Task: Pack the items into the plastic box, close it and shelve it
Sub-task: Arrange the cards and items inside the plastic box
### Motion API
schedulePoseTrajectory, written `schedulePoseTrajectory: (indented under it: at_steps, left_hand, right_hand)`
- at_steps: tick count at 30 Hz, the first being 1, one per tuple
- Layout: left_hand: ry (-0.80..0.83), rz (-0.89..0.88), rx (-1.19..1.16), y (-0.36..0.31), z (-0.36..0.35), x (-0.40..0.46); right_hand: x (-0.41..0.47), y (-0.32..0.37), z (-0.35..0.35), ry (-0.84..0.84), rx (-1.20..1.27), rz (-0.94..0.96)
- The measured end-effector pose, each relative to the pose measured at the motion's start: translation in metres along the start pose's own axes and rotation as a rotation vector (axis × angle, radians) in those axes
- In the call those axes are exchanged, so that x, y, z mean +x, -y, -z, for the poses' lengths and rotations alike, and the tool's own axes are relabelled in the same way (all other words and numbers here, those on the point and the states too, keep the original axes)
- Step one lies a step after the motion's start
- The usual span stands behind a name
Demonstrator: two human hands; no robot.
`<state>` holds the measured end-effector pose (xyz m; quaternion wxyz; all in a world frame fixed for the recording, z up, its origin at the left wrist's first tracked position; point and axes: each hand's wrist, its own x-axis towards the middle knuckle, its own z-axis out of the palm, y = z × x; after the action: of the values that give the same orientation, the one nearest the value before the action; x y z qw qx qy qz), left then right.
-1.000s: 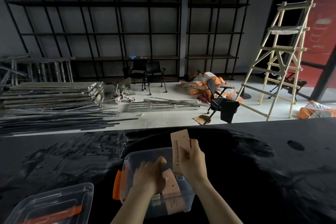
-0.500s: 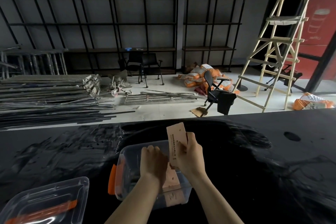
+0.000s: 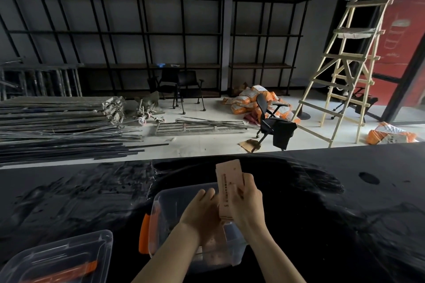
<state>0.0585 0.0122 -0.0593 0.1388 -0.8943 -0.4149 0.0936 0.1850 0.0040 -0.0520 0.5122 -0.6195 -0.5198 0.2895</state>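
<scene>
A clear plastic box with an orange latch stands open on the black table. My right hand holds a stack of pale pink cards upright over the box. Just left of the cards, my left hand reaches into the box with its fingers apart and flat. More pink cards lie inside the box under my hands. The clear lid with an orange handle lies at the front left of the table.
Beyond the table's far edge the floor holds stacked metal bars, black chairs, orange sacks and a wooden ladder. Black shelving lines the back wall.
My left hand has lifted from the cards in the box and opened beside the held stack. The right hand keeps its stack upright in about the same place.
</scene>
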Motion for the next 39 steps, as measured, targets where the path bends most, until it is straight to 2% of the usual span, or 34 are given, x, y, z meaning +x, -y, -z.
schedulePoseTrajectory:
  at_steps: [3,5,8,10,12,15,17,20,25,27,29,32,35,39]
  left_hand:
    - [-0.066,0.077,-0.288,0.012,0.007,-0.006]
    - [-0.062,0.139,-0.586,0.023,0.009,-0.011]
    - [-0.230,0.295,-1.192,0.036,0.012,-0.023]
    - [-0.453,0.436,-1.328,0.045,0.017,-0.025]
    - [-0.578,0.545,-1.494,0.050,0.025,-0.024]
    - [-0.595,0.675,-1.722,0.052,0.035,-0.020]
    - [-0.558,0.674,-1.830,0.052,0.041,-0.023]
    - [-0.621,0.633,-1.917,0.042,0.051,-0.024]
    - [-0.528,0.614,-1.843,0.027,0.052,-0.013]
    - [-0.569,0.657,-1.890,0.028,0.052,-0.015]
    - [-0.684,0.723,-2.065,0.031,0.051,-0.016]
    - [-0.797,0.782,-2.240,0.032,0.053,-0.020]
    - [-0.822,0.801,-2.011,0.036,0.050,-0.029]
    - [-0.869,0.837,-1.865,0.047,0.045,-0.039]
  right_hand:
    - [0.000,0.002,0.004,-0.009,0.212,-0.105]
    - [0.001,0.002,0.007,0.010,0.353,-0.174]
    - [0.003,0.005,0.012,0.084,0.462,-0.199]
    - [0.004,0.008,0.013,0.170,0.442,-0.126]
    - [0.002,0.010,0.009,0.251,0.364,-0.036]
    - [0.000,0.014,-0.001,0.287,0.240,0.030]
    - [0.001,0.020,-0.006,0.287,0.215,0.056]
    - [0.005,0.029,-0.008,0.239,0.159,0.110]
    - [0.005,0.038,-0.017,0.278,-0.022,0.209]
    - [0.005,0.034,-0.019,0.327,0.077,0.146]
    - [0.004,0.029,-0.019,0.356,0.225,0.042]
    - [0.004,0.026,-0.018,0.305,0.509,-0.149]
    - [0.009,0.026,-0.015,0.252,0.621,-0.234]
    - [0.012,0.035,-0.007,0.279,0.525,-0.109]
